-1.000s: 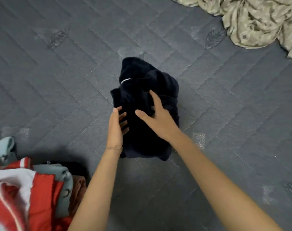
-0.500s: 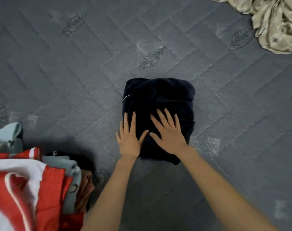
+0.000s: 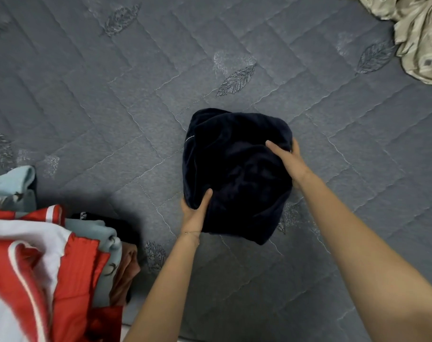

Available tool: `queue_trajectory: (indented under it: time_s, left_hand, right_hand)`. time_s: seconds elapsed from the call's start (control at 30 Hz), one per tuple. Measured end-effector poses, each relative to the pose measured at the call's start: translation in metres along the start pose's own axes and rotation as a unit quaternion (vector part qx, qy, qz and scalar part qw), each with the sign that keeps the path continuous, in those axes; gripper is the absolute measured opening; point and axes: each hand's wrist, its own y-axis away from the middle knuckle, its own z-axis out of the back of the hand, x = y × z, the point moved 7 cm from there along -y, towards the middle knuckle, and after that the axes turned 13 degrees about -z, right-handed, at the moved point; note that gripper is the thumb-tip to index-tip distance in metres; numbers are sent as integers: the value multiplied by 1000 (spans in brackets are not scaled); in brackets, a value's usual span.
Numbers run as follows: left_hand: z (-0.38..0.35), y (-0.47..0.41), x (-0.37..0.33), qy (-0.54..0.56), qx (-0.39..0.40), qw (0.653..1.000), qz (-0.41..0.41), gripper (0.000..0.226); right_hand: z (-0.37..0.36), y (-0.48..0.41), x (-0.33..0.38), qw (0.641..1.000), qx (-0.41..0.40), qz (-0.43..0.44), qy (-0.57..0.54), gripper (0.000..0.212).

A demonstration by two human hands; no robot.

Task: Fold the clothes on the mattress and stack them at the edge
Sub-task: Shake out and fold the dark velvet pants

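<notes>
Now, garment: dark bundle (image 3: 234, 169), long axis near-to-far.
Grip: left hand (image 3: 195, 213), right hand (image 3: 287, 161) clutch its edges.
Surface: grey quilted mattress (image 3: 111, 107).

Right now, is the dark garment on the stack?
No, left hand and right hand grip the dark garment, apart from the stack.

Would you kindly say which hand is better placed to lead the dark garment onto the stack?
Probably the left hand: it grips the dark garment nearest the stack; the right hand holds the far side.
</notes>
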Motion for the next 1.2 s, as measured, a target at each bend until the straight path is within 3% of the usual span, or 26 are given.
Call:
queue_trajectory:
  time_s: [0.13, 0.2, 0.3, 0.43, 0.5, 0.67, 0.8, 0.87, 0.93, 1.0, 1.07, 1.13, 1.2]
  left_hand:
    - [-4, 0, -10, 82, 12, 997, 0, 47]
    - [0, 0, -19, 105, 10, 994, -10, 34]
    - [0, -4, -38, 104, 48, 993, -34, 33]
    - [-25, -8, -70, 53, 146, 985, -71, 22]
    - [-45, -7, -79, 20, 199, 977, -80, 19]
    - [-97, 6, -72, -93, 337, 932, -96, 18]
    - [-120, 18, -55, -203, 384, 887, -155, 17]
    - [-121, 17, -47, -261, 371, 871, -190, 21]
    - [-111, 13, -47, -312, 310, 865, -241, 31]
    - [-84, 13, -49, -281, 200, 904, -255, 41]
    - [-49, 25, -44, -166, 97, 953, -236, 33]
    - [-18, 45, -28, -113, 21, 969, -217, 24]
    - [-4, 66, -2, -118, 16, 973, -199, 25]
  right_hand:
    - [6, 17, -13, 998, -6, 32, -62, 52]
    - [15, 33, -19, 994, 6, 43, -99, 44]
    - [35, 61, -44, 987, 32, 36, -155, 47]
    - [63, 104, -106, 969, 48, -25, -243, 69]
    - [69, 125, -141, 957, 57, -36, -281, 65]
    - [70, 162, -226, 937, 42, -69, -340, 69]
    - [62, 174, -274, 930, 6, -114, -349, 62]
    - [60, 173, -285, 933, -24, -140, -329, 62]
    - [65, 171, -286, 935, -75, -159, -308, 70]
    - [82, 170, -275, 942, -161, -129, -264, 89]
    - [102, 173, -254, 948, -258, -52, -176, 99]
    - [114, 174, -230, 942, -326, 25, -72, 82]
    - [114, 168, -213, 941, -333, 60, -7, 50]
